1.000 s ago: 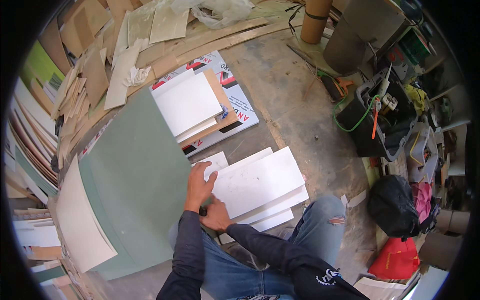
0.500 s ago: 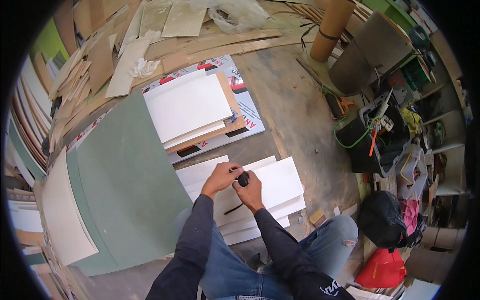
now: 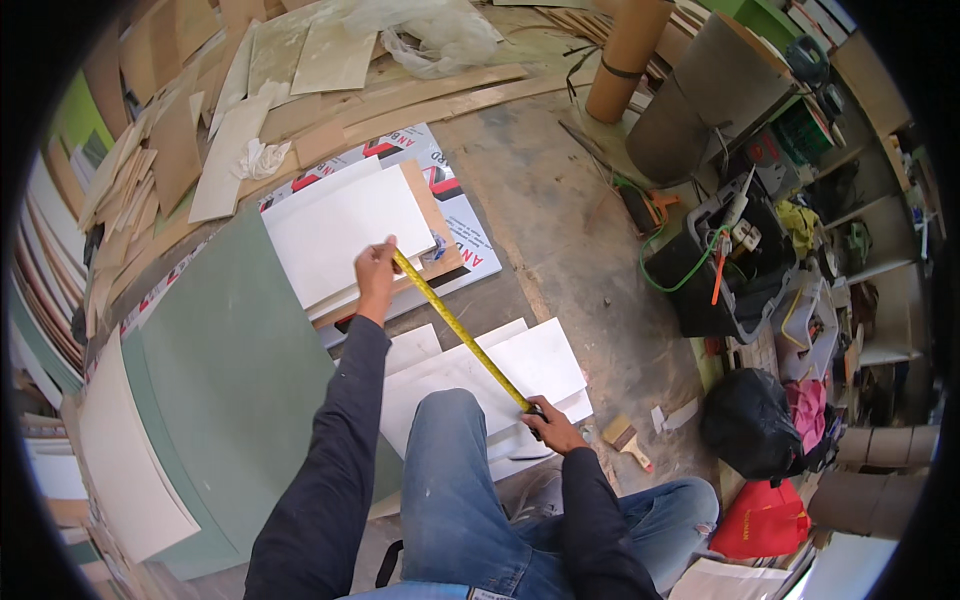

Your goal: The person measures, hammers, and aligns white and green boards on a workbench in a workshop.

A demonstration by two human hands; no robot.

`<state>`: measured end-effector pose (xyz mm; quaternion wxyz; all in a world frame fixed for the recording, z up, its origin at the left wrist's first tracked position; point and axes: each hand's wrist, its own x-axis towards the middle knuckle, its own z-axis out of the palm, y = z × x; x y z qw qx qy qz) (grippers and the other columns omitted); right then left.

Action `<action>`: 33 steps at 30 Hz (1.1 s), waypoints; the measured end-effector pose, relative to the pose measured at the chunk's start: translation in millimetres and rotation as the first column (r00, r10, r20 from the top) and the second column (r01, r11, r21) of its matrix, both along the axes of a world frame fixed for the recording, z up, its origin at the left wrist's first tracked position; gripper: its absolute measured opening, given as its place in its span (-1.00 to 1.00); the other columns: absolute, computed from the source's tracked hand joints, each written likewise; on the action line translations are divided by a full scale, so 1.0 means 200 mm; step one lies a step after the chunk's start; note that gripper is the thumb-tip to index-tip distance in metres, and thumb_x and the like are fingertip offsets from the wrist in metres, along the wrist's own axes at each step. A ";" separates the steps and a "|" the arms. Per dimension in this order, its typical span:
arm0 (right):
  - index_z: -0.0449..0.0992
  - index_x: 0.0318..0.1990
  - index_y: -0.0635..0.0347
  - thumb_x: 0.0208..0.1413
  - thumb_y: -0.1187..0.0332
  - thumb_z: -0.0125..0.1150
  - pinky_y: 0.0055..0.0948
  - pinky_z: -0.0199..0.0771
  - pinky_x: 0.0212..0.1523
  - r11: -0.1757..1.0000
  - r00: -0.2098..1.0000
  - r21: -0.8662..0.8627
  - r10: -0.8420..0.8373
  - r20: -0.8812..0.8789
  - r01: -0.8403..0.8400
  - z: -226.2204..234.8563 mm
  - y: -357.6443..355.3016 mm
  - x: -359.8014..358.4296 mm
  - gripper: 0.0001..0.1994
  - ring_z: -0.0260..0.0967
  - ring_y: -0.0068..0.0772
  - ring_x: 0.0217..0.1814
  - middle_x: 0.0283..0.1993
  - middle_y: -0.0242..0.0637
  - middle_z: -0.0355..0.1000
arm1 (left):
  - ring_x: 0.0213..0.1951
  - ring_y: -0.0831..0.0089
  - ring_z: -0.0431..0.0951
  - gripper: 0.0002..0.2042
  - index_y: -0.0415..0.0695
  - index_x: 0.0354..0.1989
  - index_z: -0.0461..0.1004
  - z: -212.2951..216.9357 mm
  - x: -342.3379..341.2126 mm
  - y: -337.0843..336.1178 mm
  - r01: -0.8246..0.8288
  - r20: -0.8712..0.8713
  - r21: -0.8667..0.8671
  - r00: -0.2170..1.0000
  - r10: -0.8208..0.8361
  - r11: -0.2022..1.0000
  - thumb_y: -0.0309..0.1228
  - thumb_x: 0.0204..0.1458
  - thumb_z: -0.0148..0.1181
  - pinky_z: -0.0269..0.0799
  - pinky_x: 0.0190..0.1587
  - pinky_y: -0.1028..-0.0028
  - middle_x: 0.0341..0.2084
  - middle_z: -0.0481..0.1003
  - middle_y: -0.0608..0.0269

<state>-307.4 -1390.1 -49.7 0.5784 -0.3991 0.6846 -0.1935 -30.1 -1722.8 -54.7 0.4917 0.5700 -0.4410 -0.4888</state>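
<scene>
Tape (image 3: 455, 326), yellow and extended in a straight line, ran on a slant between the person's two hands, over the gap between two groups of white panels. The left hand (image 3: 376, 276) was at the upper end, thumb and fingers pinched together on the tip of the blade, above the near edge of the upper white panels (image 3: 350, 232). Whether those fingertips also touched the panel beneath was hard to tell from this angle. The right hand (image 3: 558, 430) held the lower end, its fingers curled around the dark case (image 3: 536, 412), over the lower white panels (image 3: 552, 362).

The upper panels lay on a brown board (image 3: 418, 190), which rested on a silver printed sheet (image 3: 478, 240). The lower panels overlapped unevenly on the floor, partly hidden by the person's raised left knee (image 3: 450, 420). To the left spread a large green sheet (image 3: 240, 370), with a cream sheet (image 3: 130, 450) along its outer side. A flat brush (image 3: 626, 438) lay near the right hand, bristles toward the panels. Farther right stood a black toolbox (image 3: 708, 300), then a black bag (image 3: 750, 425) and a red bag (image 3: 762, 520).
</scene>
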 end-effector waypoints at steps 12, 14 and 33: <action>0.49 -0.10 0.34 0.17 0.06 0.15 -0.37 0.46 -0.55 0.964 0.977 -0.161 -0.215 -0.001 0.212 0.10 -0.77 0.26 -0.57 0.44 -0.37 -0.55 -0.50 -0.20 0.44 | -0.04 0.09 0.36 -0.76 -0.20 -0.15 0.44 -0.36 0.11 0.99 0.421 0.827 -0.068 0.531 -0.185 0.904 -0.31 0.11 0.10 0.27 0.00 0.16 -0.17 0.41 0.07; 0.49 -0.13 0.35 0.16 0.04 0.14 -0.34 0.46 -0.55 0.964 0.972 -0.119 -0.235 0.019 0.236 0.05 -0.93 0.28 -0.55 0.44 -0.35 -0.57 -0.50 -0.19 0.45 | -0.04 0.08 0.36 -0.75 -0.20 -0.13 0.43 -0.32 0.08 1.00 0.389 0.856 -0.076 0.497 -0.140 0.918 -0.30 0.11 0.10 0.27 0.00 0.17 -0.15 0.40 0.06; 0.52 -0.18 0.33 0.09 -0.02 0.12 0.00 0.42 -0.12 0.979 0.970 -0.177 -0.137 -0.201 0.101 -0.19 -1.19 0.31 -0.52 0.46 0.25 -0.18 -0.27 0.15 0.52 | -0.04 0.07 0.36 -0.76 -0.20 -0.16 0.43 -0.30 0.06 0.99 0.361 0.883 0.006 0.436 -0.174 0.933 -0.32 0.09 0.12 0.31 -0.05 0.16 -0.14 0.37 0.03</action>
